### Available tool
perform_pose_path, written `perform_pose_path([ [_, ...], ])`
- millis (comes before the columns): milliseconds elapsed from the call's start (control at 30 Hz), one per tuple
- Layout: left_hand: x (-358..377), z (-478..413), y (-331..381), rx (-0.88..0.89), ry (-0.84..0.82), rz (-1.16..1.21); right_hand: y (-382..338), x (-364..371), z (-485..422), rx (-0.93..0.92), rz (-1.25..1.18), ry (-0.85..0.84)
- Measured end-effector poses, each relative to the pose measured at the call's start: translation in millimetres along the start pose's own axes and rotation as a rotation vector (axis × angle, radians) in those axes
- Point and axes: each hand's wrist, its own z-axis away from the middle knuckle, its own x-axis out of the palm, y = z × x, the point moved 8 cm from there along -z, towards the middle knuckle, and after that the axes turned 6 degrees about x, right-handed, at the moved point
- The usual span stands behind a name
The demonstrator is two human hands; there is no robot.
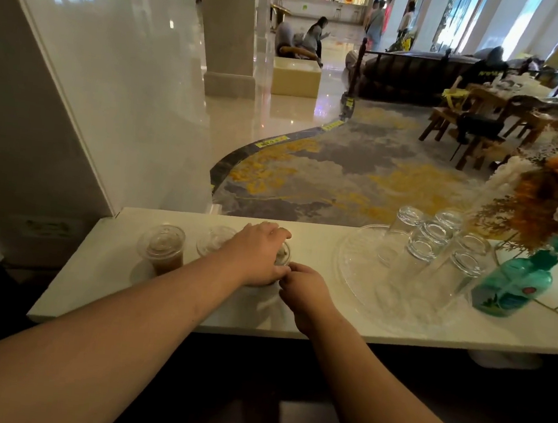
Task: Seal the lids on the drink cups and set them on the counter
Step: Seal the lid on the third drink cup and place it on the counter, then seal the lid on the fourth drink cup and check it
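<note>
left hand (259,254) lies palm-down over the middle cup (283,255) on the desk (319,239), fingers curled around its lid; right hand (303,289) pinches the rim at five o'clock.

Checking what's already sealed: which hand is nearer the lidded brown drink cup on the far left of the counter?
Left. The left hand lies just right of the brown drink cup, a clear cup between them; the right hand is farther right.

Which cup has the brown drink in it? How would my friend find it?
Look at the long white counter. At its left end, past both hands, stands a lidded cup. It alone shows brown drink; the clear cup beside it looks pale.
</note>
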Motion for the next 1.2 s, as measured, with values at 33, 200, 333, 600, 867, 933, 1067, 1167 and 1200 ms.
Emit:
perform_pose_path([
  [33,-2,0,8,0.027,0.019,0.021,-1,-7,4,-0.010,0.013,0.000],
  [200,10,9,74,0.175,0.088,0.142,19,-73,39,-0.039,-0.090,0.081],
  [333,69,23,123,0.221,-0.003,0.247,82,-122,75,0.056,-0.138,0.164],
  [600,238,75,157,0.163,-0.352,0.286,254,-133,117,0.364,-0.108,0.310],
  [867,305,118,126,-0.191,-0.472,0.444,315,-95,119,0.525,-0.353,0.148],
  [933,304,126,104,-0.297,-0.434,0.524,306,-83,109,0.516,-0.325,0.129],
  [1067,290,150,46,-0.481,-0.344,0.649,286,-37,94,0.518,-0.257,0.031],
  [1167,282,177,-8,-0.625,-0.270,0.707,271,16,86,0.514,-0.216,-0.088],
  [1200,280,186,-27,-0.670,-0.240,0.720,266,34,84,0.508,-0.202,-0.122],
])
